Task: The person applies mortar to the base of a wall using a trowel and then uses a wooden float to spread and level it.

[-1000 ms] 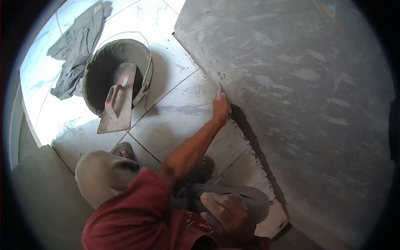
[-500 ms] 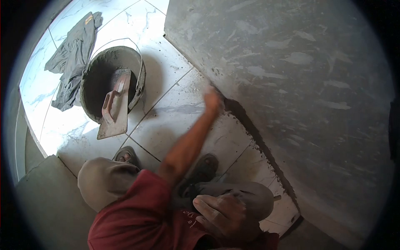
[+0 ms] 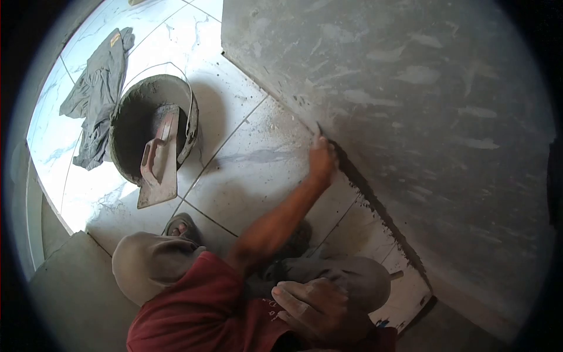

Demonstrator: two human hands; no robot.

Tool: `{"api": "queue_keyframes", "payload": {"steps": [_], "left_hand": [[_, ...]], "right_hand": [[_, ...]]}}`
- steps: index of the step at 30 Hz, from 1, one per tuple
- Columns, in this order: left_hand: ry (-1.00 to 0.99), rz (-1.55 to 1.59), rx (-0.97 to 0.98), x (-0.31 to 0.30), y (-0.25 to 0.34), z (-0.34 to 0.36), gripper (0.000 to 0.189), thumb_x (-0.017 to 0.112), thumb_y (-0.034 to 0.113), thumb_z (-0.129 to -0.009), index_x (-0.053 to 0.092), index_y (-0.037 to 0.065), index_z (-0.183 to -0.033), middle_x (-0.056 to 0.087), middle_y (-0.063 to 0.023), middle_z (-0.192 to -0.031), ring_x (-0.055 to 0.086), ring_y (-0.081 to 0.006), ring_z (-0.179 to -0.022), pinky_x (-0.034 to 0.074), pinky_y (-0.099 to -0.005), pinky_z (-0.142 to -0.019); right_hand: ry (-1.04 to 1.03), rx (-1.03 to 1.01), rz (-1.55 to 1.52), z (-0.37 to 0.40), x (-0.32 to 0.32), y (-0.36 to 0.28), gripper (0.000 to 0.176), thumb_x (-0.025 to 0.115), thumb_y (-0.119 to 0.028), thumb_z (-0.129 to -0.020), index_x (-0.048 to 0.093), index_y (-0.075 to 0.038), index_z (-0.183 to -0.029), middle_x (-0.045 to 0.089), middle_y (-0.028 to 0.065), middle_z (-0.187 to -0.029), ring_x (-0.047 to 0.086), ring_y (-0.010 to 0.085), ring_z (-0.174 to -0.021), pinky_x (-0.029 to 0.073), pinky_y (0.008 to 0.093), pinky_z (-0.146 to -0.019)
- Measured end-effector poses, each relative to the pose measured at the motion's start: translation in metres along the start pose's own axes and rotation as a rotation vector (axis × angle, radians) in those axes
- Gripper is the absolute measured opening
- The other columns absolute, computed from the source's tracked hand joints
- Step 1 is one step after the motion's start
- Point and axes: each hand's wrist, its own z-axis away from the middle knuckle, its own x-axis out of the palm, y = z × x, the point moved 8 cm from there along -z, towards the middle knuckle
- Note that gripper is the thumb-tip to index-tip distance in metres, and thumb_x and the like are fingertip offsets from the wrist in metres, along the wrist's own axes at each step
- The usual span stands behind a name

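Note:
My left hand (image 3: 323,159) reaches out to the foot of the grey wall (image 3: 422,117), its fingers closed round a small tool with a thin dark tip (image 3: 318,127). A dark strip of wet mortar (image 3: 375,205) runs along the joint between wall and floor, down and right from this hand. My right hand (image 3: 316,308) is at my bent knee, fingers pressed together; whatever it may hold is hidden. To the left, a mortar-coated bucket (image 3: 126,138) has a flat trowel with a reddish handle (image 3: 167,167) leaning across its opening.
A grey cloth (image 3: 97,94) lies on the white marbled floor tiles (image 3: 252,170) beyond the bucket. My sandalled foot (image 3: 182,227) is below the bucket. A short stick-like end (image 3: 396,275) shows beside my right knee. Mortar crumbs dot the tiles along the wall.
My left hand has moved right and slightly down along the wall's foot, and the tool tip now shows. My right hand stays at the knee. The view has shifted slightly.

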Motion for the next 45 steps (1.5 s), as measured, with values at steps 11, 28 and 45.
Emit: {"api": "queue_keyframes", "payload": {"steps": [11,28,45], "left_hand": [[0.056,0.088,0.098,-0.015,0.008,-0.010,0.020,0.036,0.021,-0.095,0.052,0.010,-0.096,0.043,0.0016,-0.065,0.040,-0.0086,-0.049,0.031,-0.0230,-0.040],[0.069,0.089,-0.056,-0.021,0.001,-0.020,0.021,0.038,0.024,-0.095,0.050,0.011,-0.084,0.044,0.0007,-0.062,0.039,-0.0126,-0.048,0.038,-0.0268,-0.044],[-0.033,0.111,-0.022,-0.004,-0.005,-0.023,0.049,0.036,0.021,-0.094,0.024,0.017,-0.141,0.045,-0.0012,-0.074,0.042,-0.0105,-0.053,0.037,-0.0262,-0.041]], "right_hand": [[-0.020,-0.098,-0.017,-0.007,-0.003,-0.009,0.043,0.072,-0.009,-0.072,0.057,0.001,-0.112,0.062,0.0135,-0.100,0.062,0.0203,-0.080,0.050,0.0308,-0.068],[-0.078,-0.113,-0.028,-0.007,0.000,0.000,0.042,0.064,-0.015,-0.079,0.053,0.005,-0.115,0.060,0.0174,-0.101,0.062,0.0233,-0.083,0.050,0.0329,-0.070],[-0.081,-0.077,0.028,-0.012,0.002,0.002,0.041,0.071,-0.010,-0.073,0.057,0.000,-0.110,0.062,0.0140,-0.099,0.062,0.0211,-0.078,0.051,0.0298,-0.067]]}}
